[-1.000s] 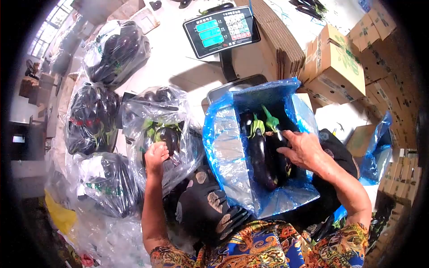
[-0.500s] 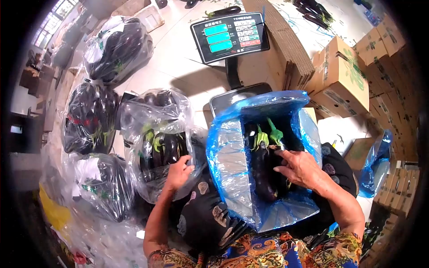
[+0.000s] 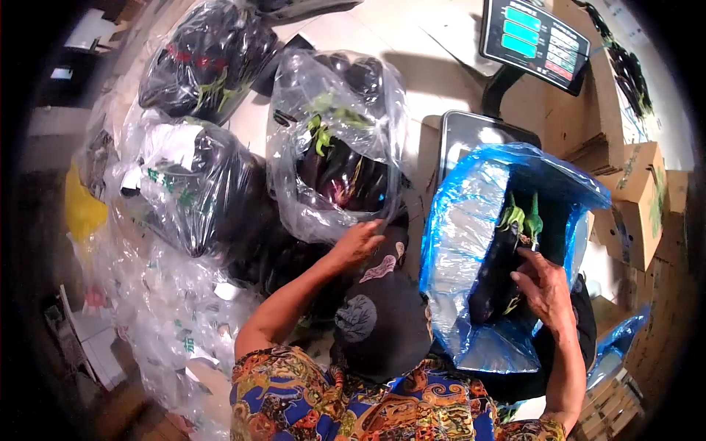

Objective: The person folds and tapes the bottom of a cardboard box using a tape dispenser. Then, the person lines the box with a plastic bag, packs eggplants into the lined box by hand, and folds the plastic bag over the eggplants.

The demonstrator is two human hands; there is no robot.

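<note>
My left hand [image 3: 359,244] is closed on the near edge of a clear plastic bag [image 3: 293,220]. Dark purple eggplants [image 3: 334,173] with green caps show through the bag's mouth. To the right, a box lined with blue plastic film [image 3: 457,242] leans open towards me. Inside it lie long eggplants [image 3: 491,283], their green stems pointing away from me. My right hand [image 3: 546,290] reaches into the box, its bent fingers and thumb on the right-hand eggplant near its cap. Part of that eggplant is hidden under the hand.
Beyond the box stands a scale with a lit display [image 3: 535,40] and a flat platform [image 3: 485,132]. More filled bags [image 3: 195,184] crowd the left, above crumpled clear plastic [image 3: 176,323]. Cardboard boxes [image 3: 632,206] and flattened cardboard [image 3: 581,117] line the right.
My view has turned left and down, so the scale and box appear further right. Both hands keep to the same places, the left at the bag's edge, the right inside the box.
</note>
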